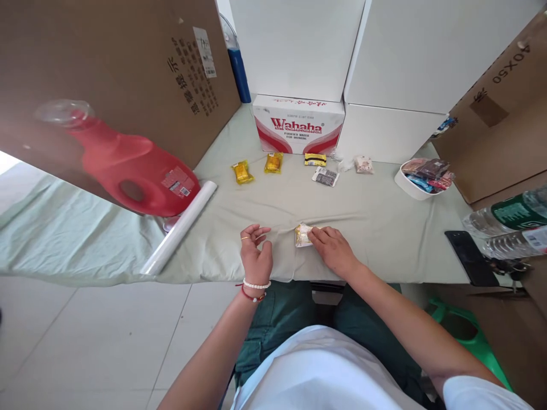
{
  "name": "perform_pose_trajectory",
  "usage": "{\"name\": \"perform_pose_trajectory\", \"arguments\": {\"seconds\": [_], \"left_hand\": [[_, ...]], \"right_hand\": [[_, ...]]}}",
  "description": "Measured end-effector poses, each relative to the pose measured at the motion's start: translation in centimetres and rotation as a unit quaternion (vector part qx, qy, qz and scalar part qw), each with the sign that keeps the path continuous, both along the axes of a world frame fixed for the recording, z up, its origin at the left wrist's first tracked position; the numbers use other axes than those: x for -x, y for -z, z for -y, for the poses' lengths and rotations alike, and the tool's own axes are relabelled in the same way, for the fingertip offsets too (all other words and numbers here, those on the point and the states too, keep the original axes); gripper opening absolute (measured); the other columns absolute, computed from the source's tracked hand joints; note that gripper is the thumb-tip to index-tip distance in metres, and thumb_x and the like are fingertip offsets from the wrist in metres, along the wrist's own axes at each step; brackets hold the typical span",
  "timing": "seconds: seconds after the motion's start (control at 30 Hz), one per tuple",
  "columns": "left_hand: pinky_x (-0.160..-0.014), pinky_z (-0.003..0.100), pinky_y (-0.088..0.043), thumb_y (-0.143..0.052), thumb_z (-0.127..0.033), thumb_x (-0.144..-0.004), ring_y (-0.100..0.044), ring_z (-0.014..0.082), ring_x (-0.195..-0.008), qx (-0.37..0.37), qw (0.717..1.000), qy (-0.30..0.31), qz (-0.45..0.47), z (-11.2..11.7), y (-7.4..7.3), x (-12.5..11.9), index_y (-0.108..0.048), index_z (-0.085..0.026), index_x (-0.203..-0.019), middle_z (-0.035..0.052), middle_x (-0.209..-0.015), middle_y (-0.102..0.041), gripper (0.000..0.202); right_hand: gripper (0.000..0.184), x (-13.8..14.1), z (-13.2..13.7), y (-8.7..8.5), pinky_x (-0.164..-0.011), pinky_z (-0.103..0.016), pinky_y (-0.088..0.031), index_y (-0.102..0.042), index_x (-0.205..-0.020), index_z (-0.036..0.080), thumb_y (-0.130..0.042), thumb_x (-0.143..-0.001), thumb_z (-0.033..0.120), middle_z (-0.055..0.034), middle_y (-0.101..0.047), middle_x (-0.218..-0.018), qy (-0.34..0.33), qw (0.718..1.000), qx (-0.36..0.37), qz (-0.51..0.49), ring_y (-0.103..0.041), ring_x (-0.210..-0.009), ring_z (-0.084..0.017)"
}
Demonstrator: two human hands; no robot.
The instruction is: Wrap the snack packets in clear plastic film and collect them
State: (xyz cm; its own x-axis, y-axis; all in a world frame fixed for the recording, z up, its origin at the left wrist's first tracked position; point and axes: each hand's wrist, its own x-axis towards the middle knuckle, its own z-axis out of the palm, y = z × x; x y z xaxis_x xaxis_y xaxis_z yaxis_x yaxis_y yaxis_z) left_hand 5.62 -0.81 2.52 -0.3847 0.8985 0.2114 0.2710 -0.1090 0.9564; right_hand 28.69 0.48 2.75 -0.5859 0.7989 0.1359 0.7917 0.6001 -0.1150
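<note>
My right hand (pixel 332 248) rests on the green cloth of the table (pixel 367 216), its fingers pinched on a small gold-and-white snack packet (pixel 301 234) lying near the front edge. My left hand (pixel 255 254) hovers just left of the packet, fingers loosely curled and apart, holding nothing; it wears a ring, a bead bracelet and a red string. Farther back lie two yellow packets (pixel 242 171) (pixel 273 163), a yellow-black packet (pixel 315 160), a grey packet (pixel 325 176) and a pale pink packet (pixel 363 164).
A red detergent jug (pixel 132 168) and a roll of clear film (pixel 182 226) lie at left, before a large cardboard box (pixel 128 62). A Wahaha carton (pixel 298 124) stands at the back. At right are a white bowl (pixel 409 185) of snacks, a black phone (pixel 470 257) and water bottles (pixel 513 225).
</note>
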Motion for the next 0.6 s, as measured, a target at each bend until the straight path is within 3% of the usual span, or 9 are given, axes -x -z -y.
{"name": "perform_pose_trajectory", "arguments": {"seconds": [0.13, 0.2, 0.27, 0.33, 0.47, 0.53, 0.6], "left_hand": [[-0.092, 0.036, -0.058, -0.057, -0.023, -0.083, -0.068, 0.0213, -0.109, 0.049, 0.998, 0.03, -0.023, 1.2, 0.2, 0.8, -0.061, -0.022, -0.106, 0.007, -0.111, -0.069, 0.024], [-0.09, 0.037, -0.058, -0.059, -0.027, -0.086, -0.067, 0.0217, -0.109, 0.078, 0.995, 0.054, -0.012, 2.1, 0.3, 0.4, -0.063, -0.023, -0.104, 0.0066, -0.113, -0.069, 0.019], [-0.089, 0.036, -0.059, -0.062, -0.033, -0.088, -0.066, 0.0229, -0.113, 0.1, 0.992, 0.07, 0.028, 2.7, 0.2, -0.4, -0.064, -0.023, -0.105, 0.0075, -0.115, -0.068, 0.021], [-0.089, 0.037, -0.059, -0.065, -0.043, -0.089, -0.065, 0.0241, -0.117, 0.124, 0.98, 0.111, 0.112, 2.9, -0.2, -1.5, -0.063, -0.022, -0.112, 0.0092, -0.121, -0.067, 0.031], [-0.089, 0.04, -0.059, -0.076, -0.056, -0.081, -0.069, 0.025, -0.111, 0.174, 0.906, 0.233, 0.308, 2.2, -1.1, -4.1, -0.06, -0.022, -0.122, 0.0113, -0.126, -0.069, 0.056], [-0.087, 0.039, -0.058, -0.084, -0.054, -0.073, -0.071, 0.0242, -0.103, 0.184, 0.895, 0.229, 0.336, 1.7, -1.2, -5.4, -0.061, -0.02, -0.116, 0.0096, -0.117, -0.072, 0.06], [-0.085, 0.037, -0.057, -0.089, -0.051, -0.066, -0.071, 0.0232, -0.096, 0.19, 0.908, 0.191, 0.322, 1.3, -1.1, -6.5, -0.062, -0.02, -0.11, 0.0069, -0.106, -0.075, 0.06]], "right_hand": [[0.04, 0.2, -0.3, -0.3, -0.095, -0.046, -0.048, -0.063, -0.138, 0.017, -0.043, -0.104, 0.014, -0.0165, -0.068, -0.124, 0.02, 0.999, 0.023, -0.037, -0.053, -0.106, -0.03], [0.038, -0.1, -0.4, -0.8, -0.096, -0.047, -0.049, -0.065, -0.135, 0.017, -0.042, -0.105, 0.018, -0.0161, -0.067, -0.121, 0.052, 0.991, 0.036, -0.121, -0.054, -0.107, -0.03], [0.036, -0.5, -0.5, -1.6, -0.098, -0.046, -0.051, -0.065, -0.134, 0.018, -0.046, -0.105, 0.027, -0.0147, -0.066, -0.122, 0.091, 0.961, 0.072, -0.251, -0.056, -0.11, -0.028], [0.039, -0.9, -0.3, -2.5, -0.095, -0.044, -0.054, -0.064, -0.134, 0.018, -0.052, -0.103, 0.038, -0.0128, -0.066, -0.123, 0.115, 0.895, 0.167, -0.397, -0.061, -0.11, -0.026], [0.051, -0.3, 0.7, -2.7, -0.089, -0.04, -0.058, -0.066, -0.128, 0.02, -0.067, -0.092, 0.056, -0.0085, -0.073, -0.115, 0.114, 0.704, 0.406, -0.572, -0.069, -0.1, -0.024], [0.059, 0.4, 1.7, -1.9, -0.092, -0.04, -0.058, -0.065, -0.13, 0.021, -0.074, -0.086, 0.059, -0.0076, -0.075, -0.115, 0.127, 0.656, 0.435, -0.604, -0.071, -0.1, -0.024], [0.066, 1.2, 2.9, -0.8, -0.096, -0.04, -0.057, -0.06, -0.139, 0.025, -0.074, -0.086, 0.061, -0.008, -0.074, -0.123, 0.144, 0.645, 0.417, -0.624, -0.07, -0.108, -0.025]]}}
